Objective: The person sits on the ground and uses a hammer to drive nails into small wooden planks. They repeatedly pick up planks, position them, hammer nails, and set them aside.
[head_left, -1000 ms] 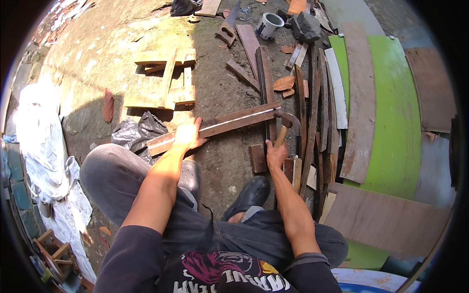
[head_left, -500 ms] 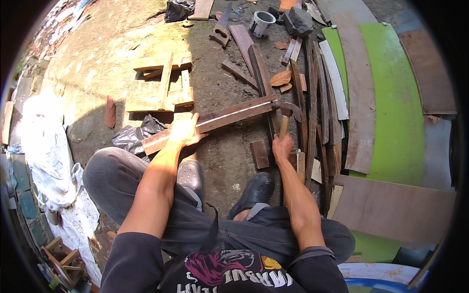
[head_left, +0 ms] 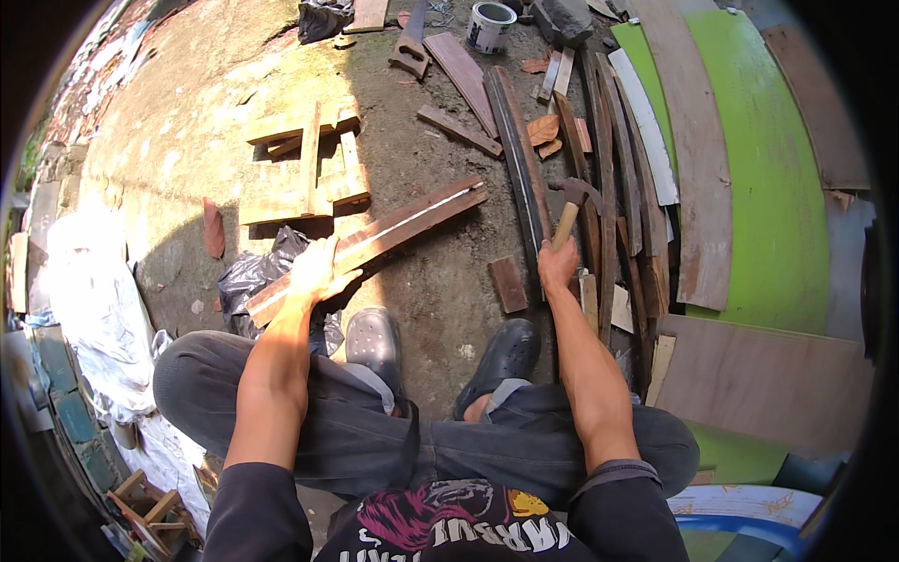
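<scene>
My left hand [head_left: 318, 270] is closed round the near end of a brown wooden batten [head_left: 412, 226] with a white stripe along it. The batten slants away to the right, its far end apart from a long dark plank [head_left: 518, 150]. In my right hand [head_left: 558, 265] is the wooden handle of a claw hammer [head_left: 571, 208], its head pointing away from me beside that plank. A short wood block [head_left: 508, 285] lies on the ground between the batten and my right hand.
Nailed wood pieces [head_left: 309, 169] lie beyond my left hand, a black plastic bag [head_left: 253, 281] beneath the batten. Long strips [head_left: 609, 169] and green boards [head_left: 758, 169] line the right. A handsaw [head_left: 410, 51], a paint can [head_left: 491, 28] and a stone [head_left: 562, 21] are at the back.
The batten has come away from the long plank, moving left and toward me with my left hand. The hammer has shifted slightly right, still in my right hand.
</scene>
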The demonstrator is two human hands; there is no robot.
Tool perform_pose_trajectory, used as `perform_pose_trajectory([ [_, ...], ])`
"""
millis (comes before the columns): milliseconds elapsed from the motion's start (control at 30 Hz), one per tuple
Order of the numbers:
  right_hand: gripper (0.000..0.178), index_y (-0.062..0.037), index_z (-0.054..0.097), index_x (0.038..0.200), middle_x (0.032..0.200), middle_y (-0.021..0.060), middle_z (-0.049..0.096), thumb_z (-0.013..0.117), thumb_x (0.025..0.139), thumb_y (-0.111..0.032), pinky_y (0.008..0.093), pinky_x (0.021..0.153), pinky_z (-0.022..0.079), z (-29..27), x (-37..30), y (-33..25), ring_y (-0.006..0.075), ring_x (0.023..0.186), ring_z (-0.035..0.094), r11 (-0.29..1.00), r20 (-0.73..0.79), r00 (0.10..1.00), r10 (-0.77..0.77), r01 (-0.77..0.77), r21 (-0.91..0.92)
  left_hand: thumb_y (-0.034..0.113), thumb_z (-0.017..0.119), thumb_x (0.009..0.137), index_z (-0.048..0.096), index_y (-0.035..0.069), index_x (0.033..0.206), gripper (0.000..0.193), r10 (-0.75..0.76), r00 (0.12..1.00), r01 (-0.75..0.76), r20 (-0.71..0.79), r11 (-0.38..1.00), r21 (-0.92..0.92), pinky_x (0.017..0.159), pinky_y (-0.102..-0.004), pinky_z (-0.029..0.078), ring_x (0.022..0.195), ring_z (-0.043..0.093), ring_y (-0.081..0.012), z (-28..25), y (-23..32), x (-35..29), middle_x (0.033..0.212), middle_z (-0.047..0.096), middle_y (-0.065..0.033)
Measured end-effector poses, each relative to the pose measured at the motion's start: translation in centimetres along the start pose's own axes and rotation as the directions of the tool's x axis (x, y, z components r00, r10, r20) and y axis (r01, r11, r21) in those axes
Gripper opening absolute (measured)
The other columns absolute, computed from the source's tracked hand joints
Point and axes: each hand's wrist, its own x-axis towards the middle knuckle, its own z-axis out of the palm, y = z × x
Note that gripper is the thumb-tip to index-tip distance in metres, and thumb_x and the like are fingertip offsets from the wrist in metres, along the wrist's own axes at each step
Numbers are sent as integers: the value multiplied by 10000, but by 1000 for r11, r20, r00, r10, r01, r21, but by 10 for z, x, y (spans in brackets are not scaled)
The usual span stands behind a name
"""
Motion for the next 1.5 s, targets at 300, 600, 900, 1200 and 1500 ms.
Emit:
perform_pose_trajectory([
  [300, 396, 117, 582, 1105, 1043, 319, 640, 704, 824, -133, 499, 939, 462, -30, 52, -8, 493, 1034, 602, 990, -171, 979, -109, 90, -111, 467, 844, 654, 560, 44, 1255, 788, 325, 936, -333, -137, 942, -42, 855, -459, 508, 1011, 602, -366, 17, 52, 41, 1044, 602, -176],
  [600, 461, 97, 625, 1086, 1054, 310, 660, 776, 831, -256, 485, 898, 462, -46, 48, -18, 478, 1020, 620, 995, -206, 978, -16, 36, 92, 410, 875, 633, 514, 93, 1293, 817, 317, 948, -317, 8, 944, 95, 882, -431, 474, 1090, 545, -293, 39, 95, 60, 1121, 551, -102],
  [900, 383, 0, 623, 966, 856, 203, 690, 764, 869, -342, 456, 742, 500, -41, 12, -59, 398, 845, 673, 988, -84, 986, -142, 145, 42, 421, 879, 613, 535, 73, 1248, 801, 323, 944, -320, -61, 945, 62, 872, -405, 463, 1076, 553, -259, 38, 86, 67, 1096, 563, -81],
  [1200, 427, 0, 628, 1039, 826, 230, 679, 743, 884, -381, 503, 713, 492, -34, -5, -65, 449, 820, 665, 989, 6, 989, -145, 145, -36, 666, 798, 624, 567, 18, 1169, 877, 223, 973, -225, -54, 974, -31, 867, -398, 498, 1026, 553, -290, 38, 78, 76, 1034, 557, -115],
  [1500, 428, 43, 632, 1016, 910, 262, 659, 743, 878, -347, 512, 780, 468, -55, 76, -5, 471, 889, 622, 951, -150, 949, -276, 247, -187, 611, 780, 727, 591, -9, 1077, 737, 143, 981, -155, -128, 984, -90, 863, -409, 507, 992, 537, -310, 43, 85, 76, 1008, 544, -141],
])
